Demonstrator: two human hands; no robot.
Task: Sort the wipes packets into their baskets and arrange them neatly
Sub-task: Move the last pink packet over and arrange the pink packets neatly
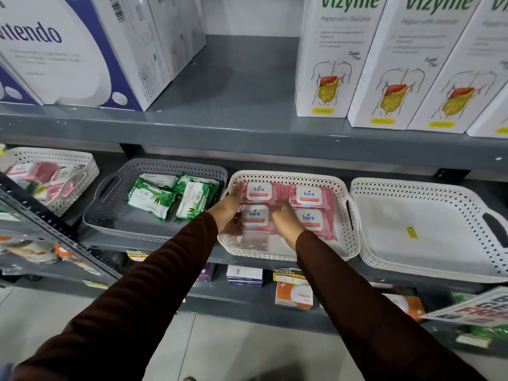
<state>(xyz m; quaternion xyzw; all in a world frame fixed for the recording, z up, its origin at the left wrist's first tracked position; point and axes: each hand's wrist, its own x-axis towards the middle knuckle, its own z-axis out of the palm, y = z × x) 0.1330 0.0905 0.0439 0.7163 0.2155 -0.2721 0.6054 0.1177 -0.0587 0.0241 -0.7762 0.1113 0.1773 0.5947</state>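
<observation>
A white basket (286, 177) in the middle of the shelf holds several pink Kara wipes packets in two rows. My left hand (228, 213) and my right hand (284, 220) grip the front-left pink packet (258, 217) from its two sides. To its left, a grey basket (110, 213) holds several green Origami wipes packets (151, 199) lying unevenly. At the far left, a white basket (82, 166) contains mixed pink packets (45, 173). On the right stands a white basket (412, 188) with nothing in it but a yellow sticker.
The grey shelf (247, 127) above carries white Vizyme boxes (335, 56) on the right and blue-and-white boxes (68, 50) on the left. Lower shelves hold small boxed goods (295, 295). A metal upright (41, 215) slants in at the left.
</observation>
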